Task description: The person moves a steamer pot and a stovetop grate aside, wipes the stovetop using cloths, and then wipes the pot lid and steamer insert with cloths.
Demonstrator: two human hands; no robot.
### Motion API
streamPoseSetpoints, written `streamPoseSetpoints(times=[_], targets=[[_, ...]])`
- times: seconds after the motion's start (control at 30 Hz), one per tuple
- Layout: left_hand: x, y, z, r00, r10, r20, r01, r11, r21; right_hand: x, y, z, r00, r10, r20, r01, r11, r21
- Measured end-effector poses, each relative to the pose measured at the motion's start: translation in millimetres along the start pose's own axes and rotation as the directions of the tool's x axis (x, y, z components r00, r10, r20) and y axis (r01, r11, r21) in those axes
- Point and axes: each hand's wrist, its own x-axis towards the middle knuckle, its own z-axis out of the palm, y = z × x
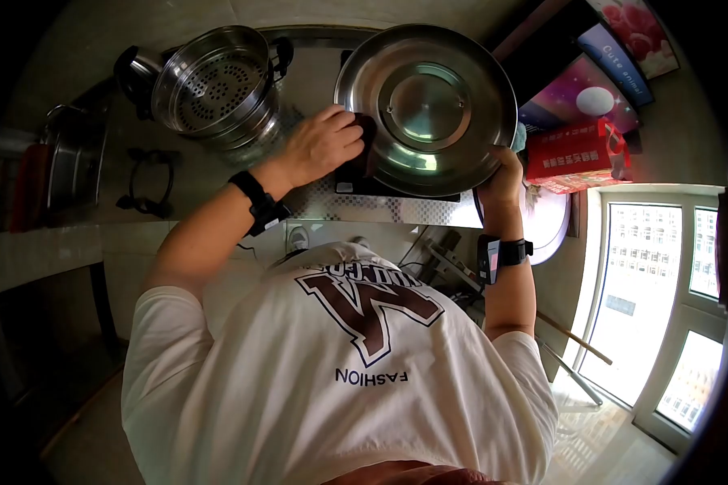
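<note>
Counter, light and speckled, seen from across the room: one steel pan, wide and round, over its right half, tipped so that the inside shows. One black slab behind it, mostly hidden by it. One steel steamer pot, hole-pierced insert, black handles, near the left forearm and apart from the pan. One black ring stand, to the left of that. One metal sink, far left; one red cloth at its edge.

Right end, crowding the pan's rim: one red bag with white lettering; several printed boxes behind it. One glazed door, beyond, bright.

Left hand: arm reaching up and inward, wrist banded, back of the hand uppermost, fingers curled nearly closed on what looks like a dark cloth, at the pan's left rim.

Right hand: arm reaching nearly straight ahead, wrist banded, closed round the pan's lower right rim, thumb on the inner face; the other fingers pass behind and I cannot make them out.
</note>
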Motion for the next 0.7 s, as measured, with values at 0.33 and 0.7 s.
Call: streamPoseSetpoints(times=[0.33,0.7], targets=[[42,93,24,0.957,-0.262,0.128,0.286,0.926,-0.247,-20,69,28,0.998,0.019,-0.053,-0.006,0.975,0.224],[16,44,10,0.98,-0.134,0.146,0.163,0.964,-0.209,-25,53,35,0.971,-0.218,-0.102,0.232,0.96,0.158]])
